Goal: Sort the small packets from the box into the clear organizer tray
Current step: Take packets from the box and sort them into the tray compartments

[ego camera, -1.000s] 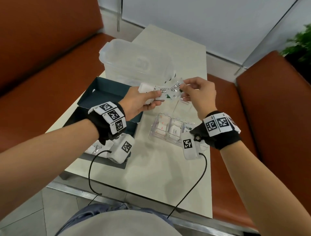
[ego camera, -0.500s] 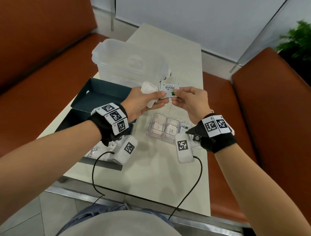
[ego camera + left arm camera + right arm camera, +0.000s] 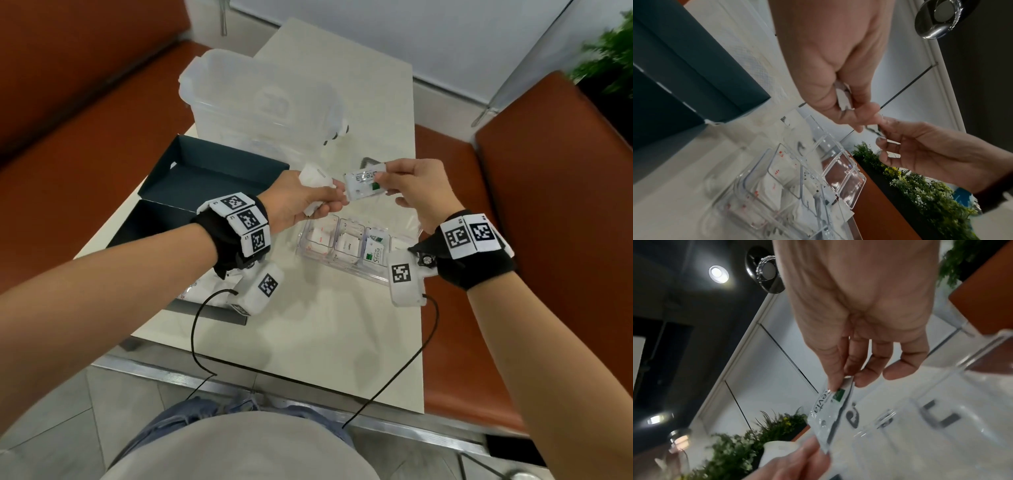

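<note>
My right hand (image 3: 386, 178) pinches a white Stevia packet (image 3: 363, 185) with a green square by its right end, held above the table. My left hand (image 3: 330, 202) grips a small bundle of white packets (image 3: 315, 178), and its fingertips reach the Stevia packet's left end. The right wrist view shows the Stevia packet (image 3: 826, 412) hanging from thumb and forefinger. The left wrist view shows a white packet (image 3: 841, 97) pinched in my left hand. The clear organizer tray (image 3: 356, 270) lies below the hands with packets in several compartments. The dark box (image 3: 219, 171) stands open at the left.
A large clear lidded container (image 3: 260, 102) stands behind the box. More white packets (image 3: 191, 291) lie in the box's near half under my left wrist. The pale table (image 3: 325, 325) is narrow, with orange benches on both sides. Cables hang from both wrist cameras.
The right hand has drawn the Stevia packet out of the left hand's bundle and a little to the right. The left hand keeps the other white packets.
</note>
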A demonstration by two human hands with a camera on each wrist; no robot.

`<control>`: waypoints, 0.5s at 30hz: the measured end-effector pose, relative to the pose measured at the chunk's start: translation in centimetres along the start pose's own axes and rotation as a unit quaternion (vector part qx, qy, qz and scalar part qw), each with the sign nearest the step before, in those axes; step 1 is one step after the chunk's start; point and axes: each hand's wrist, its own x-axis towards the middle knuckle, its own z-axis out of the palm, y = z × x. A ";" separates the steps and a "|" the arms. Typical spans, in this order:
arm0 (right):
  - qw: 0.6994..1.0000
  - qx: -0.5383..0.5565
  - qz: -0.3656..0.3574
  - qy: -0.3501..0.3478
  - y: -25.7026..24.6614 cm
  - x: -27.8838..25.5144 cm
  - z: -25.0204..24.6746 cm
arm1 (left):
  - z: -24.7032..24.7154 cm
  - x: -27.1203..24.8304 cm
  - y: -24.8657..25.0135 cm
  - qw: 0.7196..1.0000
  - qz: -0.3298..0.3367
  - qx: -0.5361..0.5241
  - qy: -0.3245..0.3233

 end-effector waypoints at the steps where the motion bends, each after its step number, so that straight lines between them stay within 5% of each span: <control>1: 0.999 -0.030 -0.017 0.018 0.6 0.2 -0.6 | 0.0 0.1 -0.2 1.000 -0.001 0.005 0.002; 5: 0.979 -0.190 -0.064 0.047 3.5 0.3 -2.4 | 0.0 0.3 -0.8 1.000 -0.008 0.019 0.015; 15: 0.917 -0.389 0.005 -0.088 7.1 0.9 -0.6 | 0.6 0.8 -1.8 0.999 -0.024 0.031 0.014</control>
